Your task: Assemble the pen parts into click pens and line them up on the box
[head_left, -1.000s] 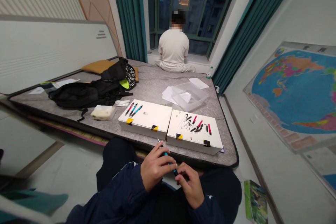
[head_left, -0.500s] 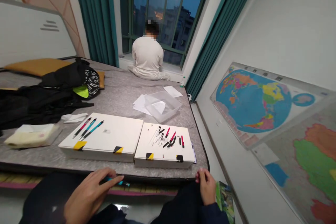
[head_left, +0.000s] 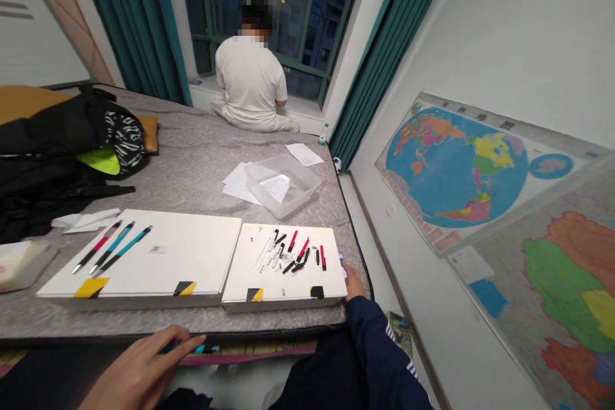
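Observation:
My left hand [head_left: 144,362], low in the view, is closed around a blue pen [head_left: 204,349] in front of the bed edge. Beside the right end of the right white box [head_left: 283,295] is my right hand [head_left: 354,283], touching or next to a phone-like object [head_left: 343,264]; its fingers are partly hidden. Several black, red and clear pen parts [head_left: 298,256] lie scattered on that box. The left white box [head_left: 192,243] carries a red-black pen [head_left: 97,247] and two blue-black pens [head_left: 125,248] side by side.
A clear plastic tray [head_left: 283,195] and papers [head_left: 235,182] lie behind the boxes. Black clothing [head_left: 57,166] and a tissue pack [head_left: 24,266] are at left. A person [head_left: 250,80] sits by the window. Maps [head_left: 461,166] hang at right.
My right hand has moved forward from the bed's front edge to the right side of the right box. The view has shifted, and my left hand still holds the blue pen.

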Available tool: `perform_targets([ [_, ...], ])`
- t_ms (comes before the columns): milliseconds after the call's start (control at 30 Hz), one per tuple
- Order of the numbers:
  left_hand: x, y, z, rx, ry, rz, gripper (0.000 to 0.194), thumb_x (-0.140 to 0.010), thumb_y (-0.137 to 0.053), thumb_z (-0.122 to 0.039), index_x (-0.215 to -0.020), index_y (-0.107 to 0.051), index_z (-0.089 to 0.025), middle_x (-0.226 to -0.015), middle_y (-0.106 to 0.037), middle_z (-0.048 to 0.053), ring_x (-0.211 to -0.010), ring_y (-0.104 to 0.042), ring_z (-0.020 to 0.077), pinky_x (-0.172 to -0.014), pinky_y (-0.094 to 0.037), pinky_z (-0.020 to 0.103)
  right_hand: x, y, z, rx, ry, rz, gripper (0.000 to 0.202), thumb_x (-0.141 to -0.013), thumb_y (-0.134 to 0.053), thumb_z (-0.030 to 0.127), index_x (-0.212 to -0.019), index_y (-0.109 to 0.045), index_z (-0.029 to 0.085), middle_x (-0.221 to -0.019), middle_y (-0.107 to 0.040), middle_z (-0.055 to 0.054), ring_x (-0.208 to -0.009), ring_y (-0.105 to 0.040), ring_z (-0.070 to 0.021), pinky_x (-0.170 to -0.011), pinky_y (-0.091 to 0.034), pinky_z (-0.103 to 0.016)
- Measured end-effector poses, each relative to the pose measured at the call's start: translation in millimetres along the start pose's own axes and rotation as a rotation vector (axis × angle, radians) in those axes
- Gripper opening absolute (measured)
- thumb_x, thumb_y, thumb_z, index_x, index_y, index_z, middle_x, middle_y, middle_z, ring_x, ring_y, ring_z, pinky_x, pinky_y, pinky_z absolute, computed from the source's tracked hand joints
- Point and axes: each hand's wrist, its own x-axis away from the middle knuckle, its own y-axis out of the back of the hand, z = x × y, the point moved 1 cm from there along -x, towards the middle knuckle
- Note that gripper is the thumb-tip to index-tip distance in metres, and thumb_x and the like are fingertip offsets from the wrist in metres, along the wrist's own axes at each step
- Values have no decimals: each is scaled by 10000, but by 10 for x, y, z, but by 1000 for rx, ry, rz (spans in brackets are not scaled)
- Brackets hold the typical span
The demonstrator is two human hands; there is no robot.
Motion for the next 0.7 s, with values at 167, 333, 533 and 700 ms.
perform_targets([
  [167, -98, 4, -3, 31, -14, 43, 411, -933, -395, -170, -1199, -660, -338, -1047, -711, 49, -893, -707, 205, -786, -549, 256, 401, -104, -146, -17, -29, -52, 598, -672, -471, 98, -1238, -665, 100, -1158, -699, -130, -1205, -557, -304, -1012, -464, -385],
  [333, -122, 33, -4, 29, -9, 62, 355, -988, -380, -294, -1185, -675, -319, -1057, -715, 59, -889, -720, 213, -783, -563, 264, 669, -118, -201, -75, -18, -135, 572, -640, -466, 115, -1159, -703, 147, -1080, -713, -100, -1107, -609, -289, -976, -492, -403],
  [533, -100, 88, -4, -33, -30, 21, 392, -1012, -340, -416, -1217, -657, -312, -1108, -739, 50, -903, -749, 214, -780, -591, 248, 742, 75, -87, -180, 30, -305, 475, -762, -413, 183, -1154, -677, 133, -1068, -693, -134, -1053, -622, -278, -974, -480, -459],
  [700, -134, 149, 148, -23, -97, 21, 367, -971, -452, -443, -1255, -625, -286, -1103, -767, 43, -924, -764, 220, -804, -610, 244, 1037, 226, 222, -264, 18, -488, 422, -922, -365, 286, -1248, -577, 120, -1174, -623, -180, -1061, -616, -268, -927, -499, -455],
])
